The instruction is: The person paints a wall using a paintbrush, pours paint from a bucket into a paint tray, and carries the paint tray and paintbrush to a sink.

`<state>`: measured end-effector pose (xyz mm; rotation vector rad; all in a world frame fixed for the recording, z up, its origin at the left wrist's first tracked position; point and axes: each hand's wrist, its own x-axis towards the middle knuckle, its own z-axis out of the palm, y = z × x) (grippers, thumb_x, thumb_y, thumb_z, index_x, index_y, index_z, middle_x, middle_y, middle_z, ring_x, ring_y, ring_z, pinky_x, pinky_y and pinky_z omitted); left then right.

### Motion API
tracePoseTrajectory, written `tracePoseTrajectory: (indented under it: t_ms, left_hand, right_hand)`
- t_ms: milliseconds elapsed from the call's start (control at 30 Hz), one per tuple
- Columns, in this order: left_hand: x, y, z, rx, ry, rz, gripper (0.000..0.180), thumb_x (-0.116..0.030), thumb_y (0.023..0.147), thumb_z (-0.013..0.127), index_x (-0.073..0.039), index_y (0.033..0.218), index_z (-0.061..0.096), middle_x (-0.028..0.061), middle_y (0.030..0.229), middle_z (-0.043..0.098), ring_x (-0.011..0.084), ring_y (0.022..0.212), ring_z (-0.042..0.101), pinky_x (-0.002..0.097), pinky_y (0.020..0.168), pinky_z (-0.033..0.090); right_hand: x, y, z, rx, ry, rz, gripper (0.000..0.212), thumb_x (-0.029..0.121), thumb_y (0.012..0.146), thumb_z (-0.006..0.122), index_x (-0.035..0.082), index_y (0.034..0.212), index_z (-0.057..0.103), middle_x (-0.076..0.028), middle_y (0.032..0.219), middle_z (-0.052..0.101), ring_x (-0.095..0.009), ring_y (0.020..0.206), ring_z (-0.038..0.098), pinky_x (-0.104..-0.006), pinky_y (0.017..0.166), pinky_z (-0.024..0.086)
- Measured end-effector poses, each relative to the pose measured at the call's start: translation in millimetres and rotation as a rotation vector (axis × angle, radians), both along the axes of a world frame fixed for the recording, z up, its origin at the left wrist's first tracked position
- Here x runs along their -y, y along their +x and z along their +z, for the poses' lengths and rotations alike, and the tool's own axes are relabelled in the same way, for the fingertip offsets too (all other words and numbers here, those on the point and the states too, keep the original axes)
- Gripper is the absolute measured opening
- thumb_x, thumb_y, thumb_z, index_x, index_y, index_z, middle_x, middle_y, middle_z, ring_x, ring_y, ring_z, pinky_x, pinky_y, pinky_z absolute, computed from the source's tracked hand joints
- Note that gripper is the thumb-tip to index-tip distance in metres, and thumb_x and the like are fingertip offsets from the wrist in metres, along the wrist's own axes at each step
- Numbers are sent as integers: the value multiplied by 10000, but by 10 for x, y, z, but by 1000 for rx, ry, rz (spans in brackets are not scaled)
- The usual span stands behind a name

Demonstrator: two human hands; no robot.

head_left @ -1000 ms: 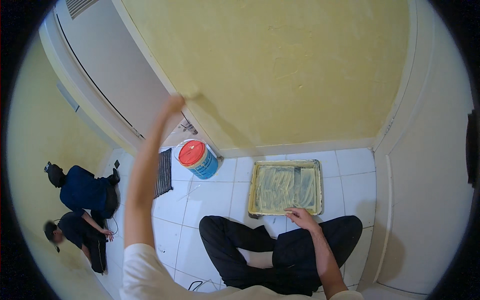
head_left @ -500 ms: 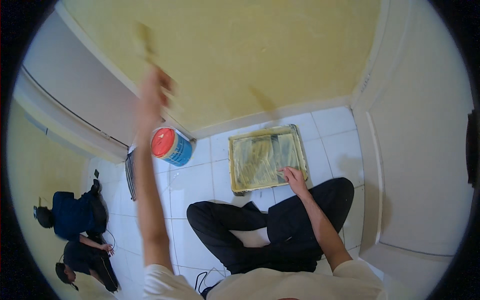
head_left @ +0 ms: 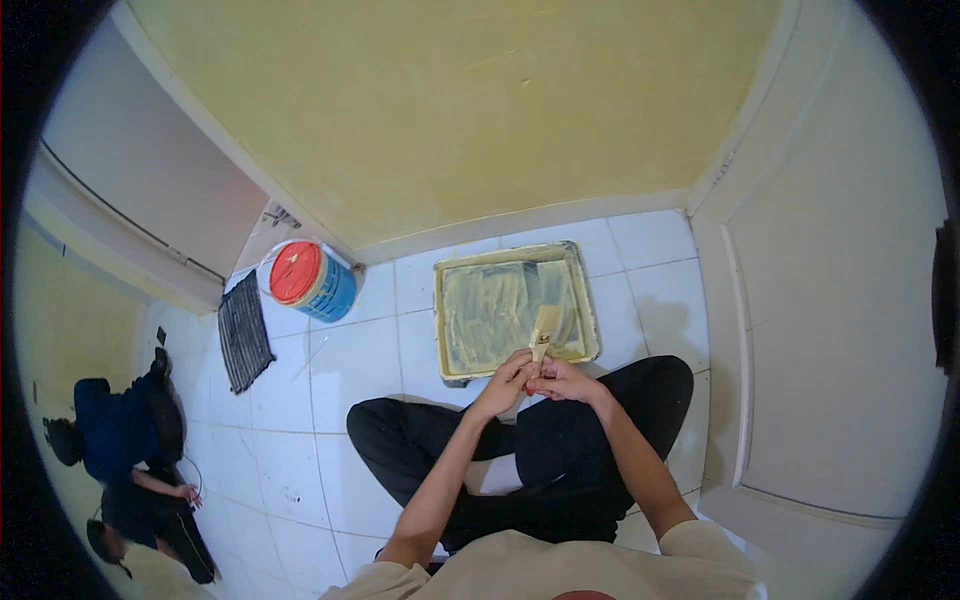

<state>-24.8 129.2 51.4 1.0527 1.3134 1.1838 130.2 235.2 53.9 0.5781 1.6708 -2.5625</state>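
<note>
A paintbrush (head_left: pixel 545 324) with pale yellow-coated bristles points away from me over the near part of the paint tray (head_left: pixel 440 312). Its handle, reddish at the end, sits between my two hands. My left hand (head_left: pixel 507 386) is closed on the handle from the left. From the other side, my right hand (head_left: pixel 566 381) has its fingers closed around the lower handle. Streaky yellow paint covers the tray's bottom. Both hands are just at the tray's near edge, in front of my crossed legs.
Beyond the tray rises a yellow wall (head_left: pixel 480 120). To the left stand a blue paint bucket with a red lid (head_left: pixel 296 273) and a dark striped mat (head_left: pixel 245 335). Two people (head_left: pixel 125 425) sit at far left. A pale door (head_left: pixel 830 270) flanks the right.
My left hand has come down from the wall at upper left with the paintbrush, to above the tray's near edge. My right hand has moved slightly left and now grips the handle too.
</note>
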Motion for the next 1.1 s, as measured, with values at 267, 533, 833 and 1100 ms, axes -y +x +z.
tracePoseTrajectory:
  t_ms: [267,533,833,1100]
  left_hand:
    - [666,-1489,458,-402,-82,275,317,-210,980,534,-60,1257,567,64,1121,637,145,1033,573,285,910,440]
    - [824,-3886,1344,-1496,250,844,641,-116,869,623,20,1414,314,272,1374,407,426,1273,393,457,1088,297]
    - [895,-4290,1141,-1403,-312,595,514,-215,852,660,-17,1292,483,262,1230,542,409,1121,541,453,917,444]
    - [1010,-3895,1069,-1306,13,536,210,-166,899,602,13,1006,621,225,858,636,389,867,626,449,739,482]
  right_hand:
    - [-167,14,-193,262,115,-457,339,338,922,622,94,703,536,51,543,414,-41,418,356,-222,374,258]
    - [-147,21,-16,438,-56,-441,412,397,902,638,91,665,495,32,503,377,-71,367,339,-234,333,239]
    - [-166,60,-35,429,31,-405,405,419,904,609,70,711,539,1,496,469,-84,343,420,-232,306,277]
    - [-181,-12,-99,362,12,-422,418,409,918,585,62,691,538,12,488,449,-83,344,396,-237,313,268]
